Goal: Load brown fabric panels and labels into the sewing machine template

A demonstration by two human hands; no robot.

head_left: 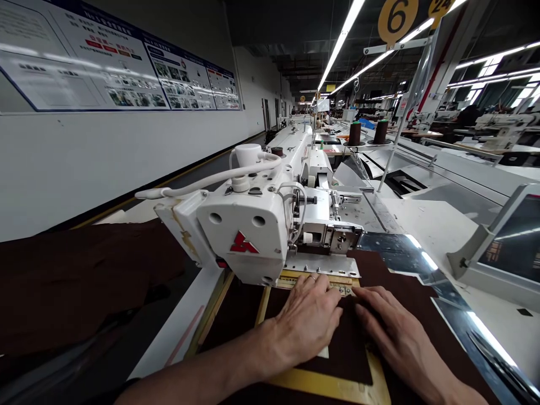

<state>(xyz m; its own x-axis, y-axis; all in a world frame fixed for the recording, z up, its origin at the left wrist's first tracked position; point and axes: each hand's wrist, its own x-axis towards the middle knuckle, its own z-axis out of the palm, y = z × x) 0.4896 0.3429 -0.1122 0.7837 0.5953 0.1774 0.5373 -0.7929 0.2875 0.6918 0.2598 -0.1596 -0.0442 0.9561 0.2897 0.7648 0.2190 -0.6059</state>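
A yellow template frame (324,383) lies under the sewing machine's head, with dark brown fabric (350,351) showing inside it. My left hand (307,318) rests over the frame's far bar, close to the metal clamp plate (323,264). Its fingers are bent and closed against the bar, their tips partly hidden. A ring is on one finger. To its right, my right hand (394,323) has its fingers stretched out, tips at the frame's far right corner, thumb apart. A pale slip (324,352) shows below my left hand.
The white sewing machine (240,242) stands straight ahead. More brown fabric (76,281) is piled at the left. At the right are a screen (514,242), scissors (493,354) and a shiny metal plate (392,250). Thread cones (355,134) stand farther back.
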